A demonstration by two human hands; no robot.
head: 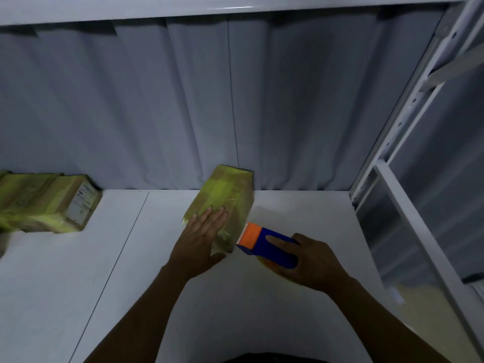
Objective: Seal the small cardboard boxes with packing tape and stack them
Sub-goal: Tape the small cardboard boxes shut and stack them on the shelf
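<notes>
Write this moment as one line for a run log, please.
left hand: flat on taped box | right hand: grips tape dispenser beside box's near end | other boxes: far left on white table

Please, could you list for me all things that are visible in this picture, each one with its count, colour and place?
middle box: one, cardboard wrapped in yellow-green tape, centre of the table, next to the curtain
boxes at left: exact count unclear, same yellow-green tape, left edge of the table
tape dispenser: one, blue with orange front, just right of the middle box
table: one, white, under everything
curtain: one, grey, behind the table
shelf frame: one, white metal, right side
left grip: the person's left hand, flat on the middle box, fingers straight
right grip: the person's right hand, holds the tape dispenser
</notes>
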